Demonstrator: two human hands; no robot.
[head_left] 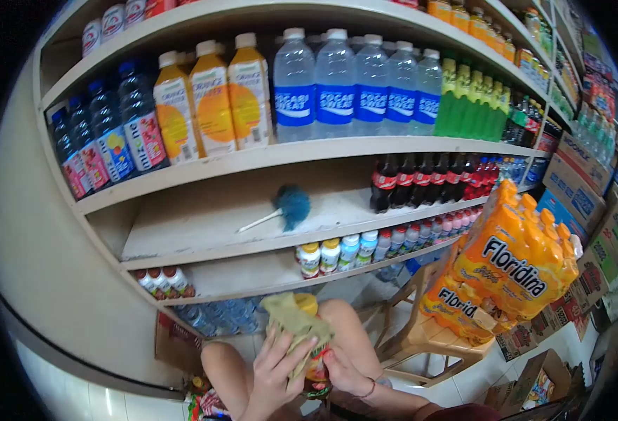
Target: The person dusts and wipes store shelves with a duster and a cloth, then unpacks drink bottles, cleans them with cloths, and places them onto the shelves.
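Low in the view, between the person's bent knees, my left hand (275, 361) presses a greenish-yellow cloth (291, 324) against a bottle (317, 368) with a yellow cap and a red and green label. The cloth drapes over the bottle's upper part and hides much of it. My right hand (344, 372) is wrapped round the bottle's lower right side. A teal duster (294, 208) with a white handle lies on the middle shelf, in front of and above the hands.
Orange Floridina packs (509, 270) stand on a tan plastic stool (439, 337) at the right. Shelves (309, 153) hold rows of drinks, including blue-labelled bottles (335, 98) and dark cola bottles (384, 186). An open carton (537, 382) sits on the floor, lower right.
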